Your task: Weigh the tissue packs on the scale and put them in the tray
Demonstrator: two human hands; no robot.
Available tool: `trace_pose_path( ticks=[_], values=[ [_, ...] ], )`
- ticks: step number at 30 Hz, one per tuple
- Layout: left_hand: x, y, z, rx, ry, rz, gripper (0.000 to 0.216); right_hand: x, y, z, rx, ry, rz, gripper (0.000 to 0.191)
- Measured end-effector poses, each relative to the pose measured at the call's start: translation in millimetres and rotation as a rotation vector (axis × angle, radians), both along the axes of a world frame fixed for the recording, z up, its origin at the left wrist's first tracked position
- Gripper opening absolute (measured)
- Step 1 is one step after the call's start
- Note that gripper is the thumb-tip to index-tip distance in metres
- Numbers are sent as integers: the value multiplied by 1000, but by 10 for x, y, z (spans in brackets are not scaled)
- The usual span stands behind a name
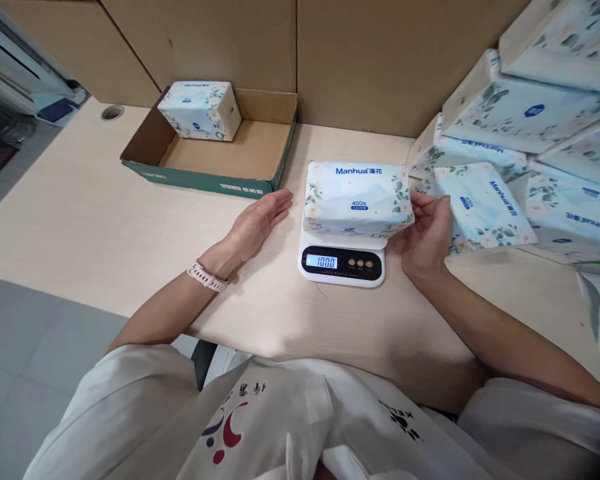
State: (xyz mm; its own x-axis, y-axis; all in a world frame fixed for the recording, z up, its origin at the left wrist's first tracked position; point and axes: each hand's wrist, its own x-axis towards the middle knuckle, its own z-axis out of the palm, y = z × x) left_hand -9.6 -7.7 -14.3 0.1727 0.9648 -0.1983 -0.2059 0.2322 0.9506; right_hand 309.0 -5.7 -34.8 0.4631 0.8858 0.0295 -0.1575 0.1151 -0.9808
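Weighing a tissue pack (355, 197) on a white scale (343, 263).
Left hand (257, 223) lies open and flat on the table (80, 220), just left of the scale. Right hand (427, 233) cups the pack's right end, though whether it grips or only touches is unclear. An honest reading probably needs that hand lifted away and the pack clear of the stacked packs (530, 113) nearby.

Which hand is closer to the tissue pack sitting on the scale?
Right. The right hand touches the right end of the tissue pack, while the left hand lies flat on the table to its left, a small gap away.
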Motion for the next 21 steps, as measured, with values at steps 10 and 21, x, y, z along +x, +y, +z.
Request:
trace_pose_path(
  ticks=[10, 21],
  values=[
    [6, -5, 25, -35, -74, 44, 37, -35, 27, 62, -14, 70, -37, 80],
    [11, 6, 1, -24, -60, 46, 27, 33, 8, 19, -42, -24, -46, 82]
  ],
)
